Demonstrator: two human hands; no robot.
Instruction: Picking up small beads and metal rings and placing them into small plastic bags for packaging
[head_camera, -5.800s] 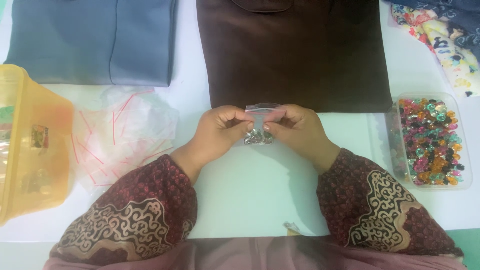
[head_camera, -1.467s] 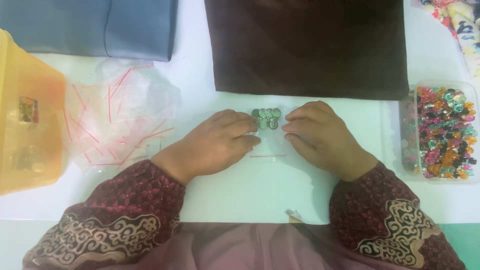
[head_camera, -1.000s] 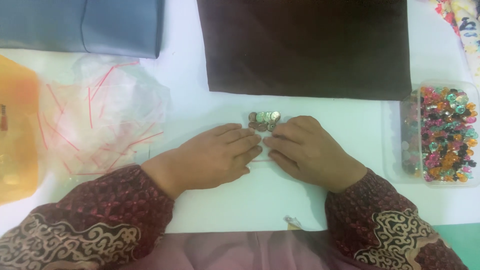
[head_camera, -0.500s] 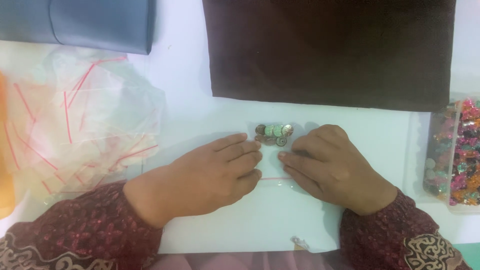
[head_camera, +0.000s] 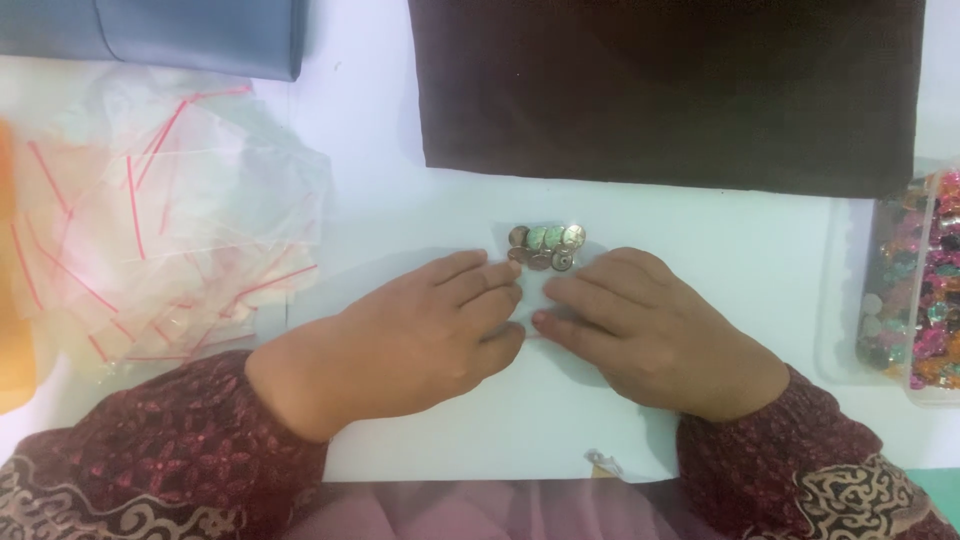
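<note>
Both hands flat on the small clear bag

Your left hand (head_camera: 420, 340) and right hand (head_camera: 650, 335) press open-palmed on the small clear bag (head_camera: 535, 290), gripping nothing; its buttons (head_camera: 545, 246), bunched just below the brown cloth (head_camera: 670, 90), could spill if pressure shifts.

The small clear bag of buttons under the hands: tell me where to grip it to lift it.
Pinch the flat empty part of the small clear bag from the near edge, between both hands; the round buttons bunch at its far end, so that end hangs down when lifted.
</note>
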